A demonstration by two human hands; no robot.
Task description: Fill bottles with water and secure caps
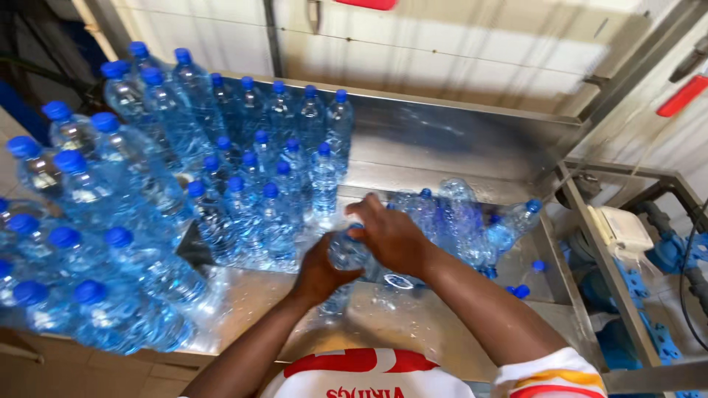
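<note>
Plainly gripped by both: left hand point(318, 274) wrapped shut round the body of a clear water bottle point(346, 254), right hand point(391, 237) closed over its top, above the wet steel table point(413, 317). Judged full, so fairly heavy, thin-walled, slick; best held at the waist. Stood in rows at left, blue-capped bottles point(243, 177); lay at right, tipped bottles point(472, 221). No labels visible. Hung on the wall, red signs point(682, 96).

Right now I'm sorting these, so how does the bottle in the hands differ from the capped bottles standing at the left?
The held bottle is gripped by the left hand and right hand; the standing bottles are untouched. The right hand hides the held bottle's top, while the standing bottles show blue caps. The held bottle is alone; the standing bottles are packed in rows. Both are clear plastic.
</note>
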